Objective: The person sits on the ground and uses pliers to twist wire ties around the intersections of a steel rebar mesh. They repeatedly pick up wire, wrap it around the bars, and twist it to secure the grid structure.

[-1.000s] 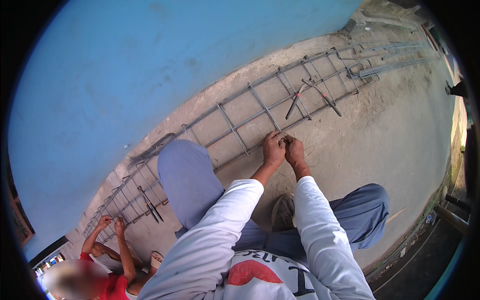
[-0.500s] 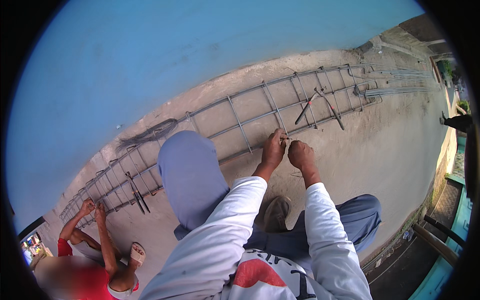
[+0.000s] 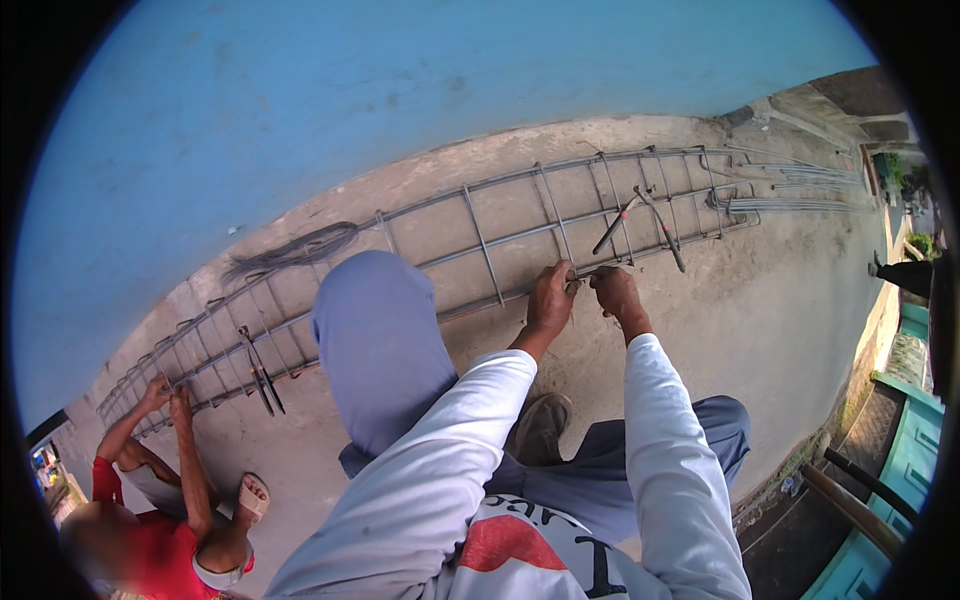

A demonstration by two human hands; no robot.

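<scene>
A long cage of steel reinforcing bars lies across the floor in front of me, its square stirrups crossing the long bars. My left hand is closed at the cage's near bar, thumb and fingertips pinched by a stirrup joint. Just right of it, my right hand is also closed, with a short thin piece of tie wire showing between the fingertips of both. The wire's ends are hidden by my fingers. Tying pincers with dark handles lie spread across the cage, beyond my right hand.
A bundle of tie wire rests on the cage at left, near more pincers. A co-worker in red crouches at the cage's left end, hands on the bars. Loose steel rods lie far right. The blue wall runs behind.
My right hand has shifted slightly right and up, closer to the near bar, while my left hand stays at the joint. The whole view has tilted slightly.
</scene>
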